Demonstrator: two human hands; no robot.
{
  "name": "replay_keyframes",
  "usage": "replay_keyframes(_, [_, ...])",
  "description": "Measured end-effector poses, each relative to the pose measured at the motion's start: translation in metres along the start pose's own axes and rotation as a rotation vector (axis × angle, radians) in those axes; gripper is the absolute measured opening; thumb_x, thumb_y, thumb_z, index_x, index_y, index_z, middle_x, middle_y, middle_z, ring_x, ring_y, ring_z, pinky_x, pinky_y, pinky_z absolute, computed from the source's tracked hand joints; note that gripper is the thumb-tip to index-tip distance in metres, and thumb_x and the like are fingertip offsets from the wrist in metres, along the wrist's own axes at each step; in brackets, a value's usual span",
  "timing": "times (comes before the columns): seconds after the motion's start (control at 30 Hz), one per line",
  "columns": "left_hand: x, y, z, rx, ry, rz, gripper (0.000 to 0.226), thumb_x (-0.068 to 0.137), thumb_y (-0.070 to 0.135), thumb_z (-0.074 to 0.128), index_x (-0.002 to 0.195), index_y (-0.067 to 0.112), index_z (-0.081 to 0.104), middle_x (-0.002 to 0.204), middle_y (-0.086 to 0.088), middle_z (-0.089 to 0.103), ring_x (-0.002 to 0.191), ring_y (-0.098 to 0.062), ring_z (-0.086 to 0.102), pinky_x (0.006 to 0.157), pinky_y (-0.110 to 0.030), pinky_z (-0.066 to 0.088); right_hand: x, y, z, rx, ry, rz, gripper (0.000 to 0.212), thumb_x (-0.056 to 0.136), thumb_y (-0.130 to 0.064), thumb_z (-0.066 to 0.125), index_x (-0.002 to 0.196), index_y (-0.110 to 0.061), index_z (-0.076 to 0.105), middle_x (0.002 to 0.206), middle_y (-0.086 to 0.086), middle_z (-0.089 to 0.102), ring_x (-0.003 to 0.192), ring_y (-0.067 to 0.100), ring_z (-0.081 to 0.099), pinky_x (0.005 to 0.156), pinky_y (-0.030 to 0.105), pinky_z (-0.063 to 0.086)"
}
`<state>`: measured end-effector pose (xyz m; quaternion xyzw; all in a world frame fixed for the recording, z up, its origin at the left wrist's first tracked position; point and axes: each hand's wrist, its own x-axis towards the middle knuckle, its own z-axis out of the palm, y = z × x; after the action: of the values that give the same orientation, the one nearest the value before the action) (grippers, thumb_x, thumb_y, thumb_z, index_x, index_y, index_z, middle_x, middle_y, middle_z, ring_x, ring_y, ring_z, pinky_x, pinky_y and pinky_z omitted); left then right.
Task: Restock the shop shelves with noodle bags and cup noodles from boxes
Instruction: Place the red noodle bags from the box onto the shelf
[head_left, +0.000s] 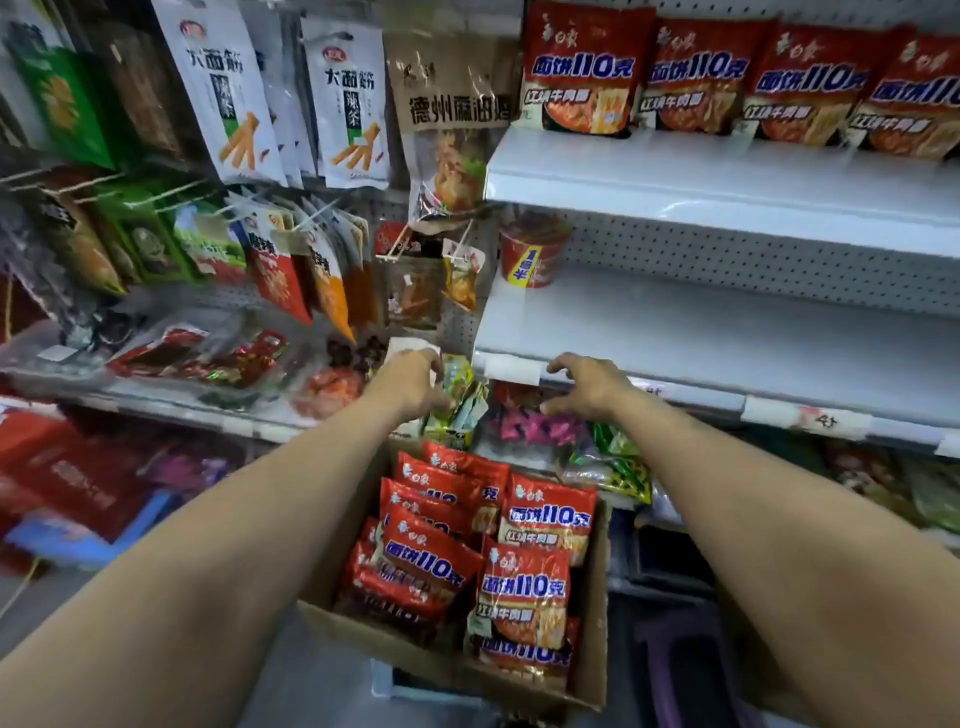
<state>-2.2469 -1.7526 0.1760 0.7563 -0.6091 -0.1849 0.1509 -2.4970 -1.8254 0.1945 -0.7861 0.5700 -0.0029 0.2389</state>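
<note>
I see noodle bags (524, 587) in the box (358, 639), which sits below the middle shelf (727, 332); one cup (530, 249) stands in that shelf's back left corner. A bag row (701, 78) lines the top shelf (727, 192) above. Snack packets (343, 104) hang left.

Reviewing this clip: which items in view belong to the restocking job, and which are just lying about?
Job: open brown cardboard box; red noodle bags inside it; matching red bags on the top shelf; red cup noodle tub on the middle white shelf.
Bystanders: white hanging snack packets; pink packets; green packets lower down.
</note>
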Motion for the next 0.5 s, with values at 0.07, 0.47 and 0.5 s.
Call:
replay_keyframes(0.07, [0.002, -0.016, 0.027, 0.003, -0.077, -0.048, 0.056, 0.074, 0.036, 0.083, 0.12, 0.013, 0.061, 0.125, -0.013, 0.062, 0.112, -0.03, 0.058, 0.084, -0.029, 0.042, 0.011, 0.01, 0.028, 0.04, -0.085, 0.022, 0.068, 0.079, -0.033, 0.083, 0.139, -0.023, 0.052, 0.136, 0.003, 0.059, 0.121, 0.026, 0.057, 0.104, 0.038, 0.044])
replay_keyframes(0.47, [-0.022, -0.113, 0.179, -0.126, -0.58, -0.309, 0.052, 0.076, 0.032, 0.084, 0.12, 0.014, 0.064, 0.125, -0.005, 0.063, 0.112, -0.021, 0.059, 0.081, -0.022, 0.046, 0.048, 0.088, 0.21, 0.083, -0.52, 0.207, 0.067, 0.078, -0.042, 0.083, 0.136, -0.021, 0.057, 0.144, 0.007, 0.054, 0.128, 0.026, 0.054, 0.101, 0.029, 0.044])
replay_keyframes(0.5, [-0.028, -0.122, 0.188, -0.132, -0.626, -0.335, 0.053, 0.075, 0.034, 0.084, 0.12, 0.015, 0.065, 0.129, -0.004, 0.061, 0.117, -0.022, 0.057, 0.09, -0.025, 0.047, 0.05, 0.092, 0.222, 0.098, -0.544, 0.224, 0.068, 0.077, -0.042, 0.084, 0.137, -0.022, 0.056, 0.145, 0.007, 0.053, 0.129, 0.026, 0.053, 0.104, 0.03, 0.044])
